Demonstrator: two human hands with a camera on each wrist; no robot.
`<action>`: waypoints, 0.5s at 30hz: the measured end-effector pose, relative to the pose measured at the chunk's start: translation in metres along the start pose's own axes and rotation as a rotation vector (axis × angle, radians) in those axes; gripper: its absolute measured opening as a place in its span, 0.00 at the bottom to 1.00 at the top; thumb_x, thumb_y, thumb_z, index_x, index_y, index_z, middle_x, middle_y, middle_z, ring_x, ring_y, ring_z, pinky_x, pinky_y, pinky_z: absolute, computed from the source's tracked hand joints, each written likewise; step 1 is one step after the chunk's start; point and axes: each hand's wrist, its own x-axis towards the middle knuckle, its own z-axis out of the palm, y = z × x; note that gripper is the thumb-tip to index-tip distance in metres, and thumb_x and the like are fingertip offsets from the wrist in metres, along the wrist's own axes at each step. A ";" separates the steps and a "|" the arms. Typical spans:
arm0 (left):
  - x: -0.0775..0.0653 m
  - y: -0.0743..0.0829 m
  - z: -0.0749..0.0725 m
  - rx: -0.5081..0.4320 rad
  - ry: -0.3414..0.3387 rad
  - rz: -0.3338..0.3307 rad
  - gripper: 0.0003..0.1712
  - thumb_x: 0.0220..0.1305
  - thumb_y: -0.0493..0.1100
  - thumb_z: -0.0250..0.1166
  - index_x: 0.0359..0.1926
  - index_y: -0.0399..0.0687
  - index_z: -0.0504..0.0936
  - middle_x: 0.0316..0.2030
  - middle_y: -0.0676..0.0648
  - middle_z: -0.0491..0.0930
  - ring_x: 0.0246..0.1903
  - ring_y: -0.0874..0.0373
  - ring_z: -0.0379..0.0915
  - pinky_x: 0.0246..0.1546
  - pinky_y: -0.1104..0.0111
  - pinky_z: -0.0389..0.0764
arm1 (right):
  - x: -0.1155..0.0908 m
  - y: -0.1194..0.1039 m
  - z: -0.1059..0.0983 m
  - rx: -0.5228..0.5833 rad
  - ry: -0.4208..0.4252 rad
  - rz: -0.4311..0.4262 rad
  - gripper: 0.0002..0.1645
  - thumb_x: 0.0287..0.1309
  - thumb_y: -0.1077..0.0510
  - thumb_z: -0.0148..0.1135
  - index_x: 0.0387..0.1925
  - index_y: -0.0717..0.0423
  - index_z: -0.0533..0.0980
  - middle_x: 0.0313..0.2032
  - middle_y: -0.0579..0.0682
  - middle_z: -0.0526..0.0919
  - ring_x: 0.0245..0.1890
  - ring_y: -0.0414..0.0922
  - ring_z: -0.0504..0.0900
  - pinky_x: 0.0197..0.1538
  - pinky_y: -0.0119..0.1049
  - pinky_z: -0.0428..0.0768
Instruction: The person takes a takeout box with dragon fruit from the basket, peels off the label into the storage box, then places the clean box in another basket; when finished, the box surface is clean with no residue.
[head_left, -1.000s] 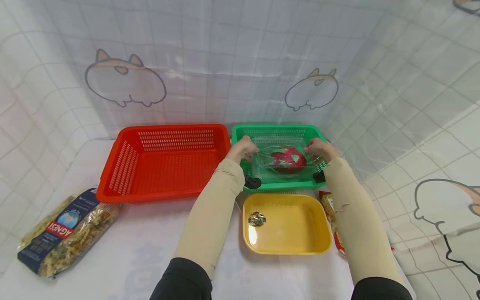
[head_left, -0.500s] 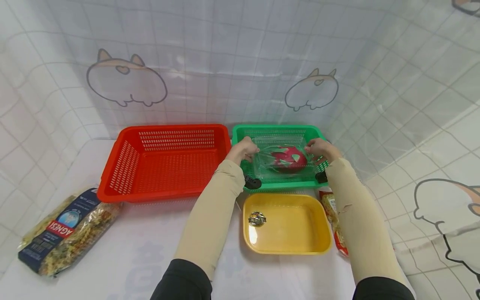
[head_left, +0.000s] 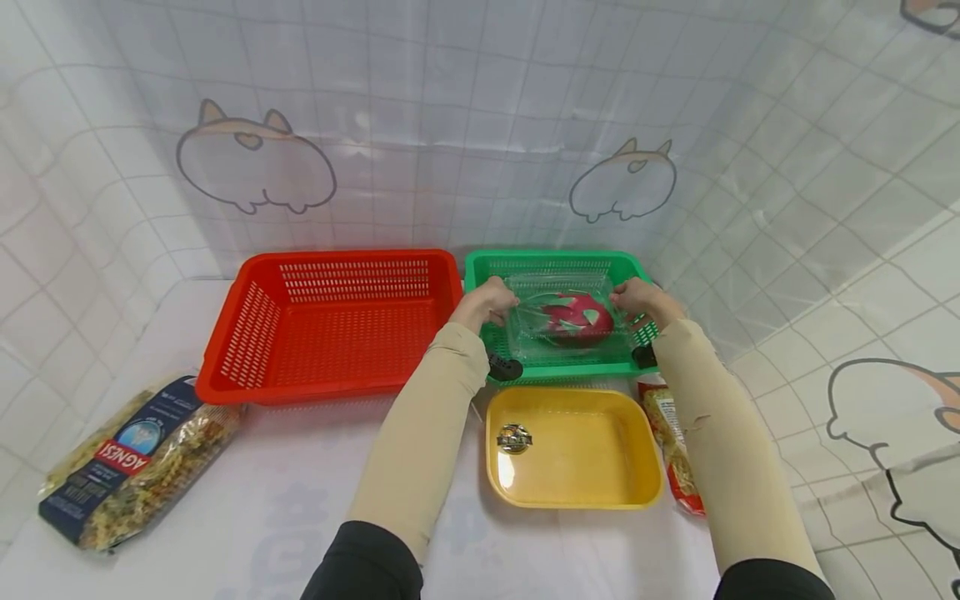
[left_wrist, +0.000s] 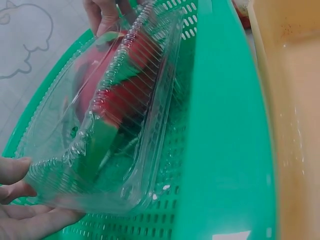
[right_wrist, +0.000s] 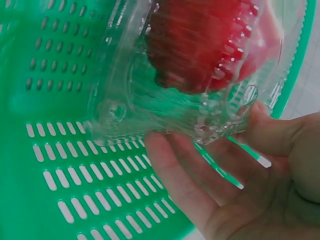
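Note:
A clear plastic clamshell container (head_left: 536, 329) with a red dragon fruit (head_left: 581, 319) inside sits in or just over the green basket (head_left: 555, 371); the gap beneath is hard to judge. My left hand (head_left: 487, 302) grips its left end, the thumb at the rim and fingers under the edge, as the left wrist view shows. At the opposite end, my right hand (head_left: 643, 302) holds the container, with the thumb (right_wrist: 270, 130) on its upper edge and the fingers (right_wrist: 185, 175) against its side. Green scale tips show on the fruit.
To the left stands a red basket (head_left: 337, 387). A yellow tray (head_left: 585, 450) with a sticker lies in front of the green basket. A pasta bag (head_left: 138, 462) rests at far left, and a red-and-yellow packet (head_left: 675, 450) lies partly under the right forearm.
The container has shifted very slightly to the right with both hands still holding it. The right forearm has moved a little right, showing more of the packet.

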 end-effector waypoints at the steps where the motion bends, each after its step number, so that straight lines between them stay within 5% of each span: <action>1: -0.001 0.000 0.000 -0.006 0.002 0.004 0.32 0.76 0.37 0.50 0.75 0.36 0.52 0.66 0.38 0.66 0.21 0.57 0.55 0.43 0.59 0.73 | -0.001 -0.001 0.001 0.000 -0.002 -0.003 0.33 0.80 0.55 0.36 0.76 0.67 0.48 0.71 0.71 0.60 0.59 0.65 0.74 0.55 0.52 0.82; 6: -0.007 -0.004 -0.002 -0.059 0.023 0.029 0.36 0.77 0.38 0.50 0.77 0.37 0.45 0.74 0.37 0.55 0.47 0.48 0.69 0.61 0.55 0.74 | -0.005 -0.004 0.000 0.001 -0.021 -0.033 0.34 0.79 0.55 0.35 0.76 0.69 0.45 0.70 0.73 0.60 0.60 0.65 0.74 0.56 0.53 0.81; 10: -0.013 -0.005 -0.001 -0.067 0.058 0.061 0.41 0.76 0.42 0.52 0.79 0.41 0.39 0.78 0.41 0.44 0.71 0.45 0.55 0.68 0.53 0.67 | -0.009 -0.004 -0.002 0.015 -0.044 -0.063 0.35 0.79 0.56 0.35 0.76 0.71 0.43 0.71 0.76 0.56 0.64 0.68 0.69 0.58 0.55 0.79; 12: -0.017 -0.004 -0.001 -0.043 0.085 0.095 0.41 0.76 0.44 0.53 0.79 0.43 0.41 0.78 0.42 0.45 0.69 0.50 0.57 0.67 0.55 0.67 | -0.011 -0.003 -0.003 0.022 -0.052 -0.078 0.35 0.78 0.57 0.36 0.76 0.71 0.42 0.71 0.76 0.53 0.65 0.70 0.67 0.59 0.56 0.78; 13: -0.019 -0.003 0.000 -0.029 0.102 0.108 0.40 0.76 0.45 0.53 0.79 0.45 0.43 0.73 0.42 0.56 0.60 0.52 0.65 0.63 0.56 0.69 | -0.011 -0.002 -0.003 0.022 -0.056 -0.085 0.35 0.78 0.58 0.36 0.76 0.71 0.42 0.72 0.76 0.52 0.66 0.70 0.66 0.60 0.56 0.77; 15: -0.025 -0.002 -0.001 0.001 0.119 0.145 0.39 0.75 0.48 0.55 0.79 0.47 0.47 0.71 0.43 0.61 0.57 0.54 0.65 0.62 0.56 0.69 | -0.013 0.000 -0.004 0.014 -0.058 -0.100 0.35 0.78 0.59 0.36 0.76 0.71 0.41 0.72 0.76 0.50 0.66 0.71 0.65 0.60 0.57 0.76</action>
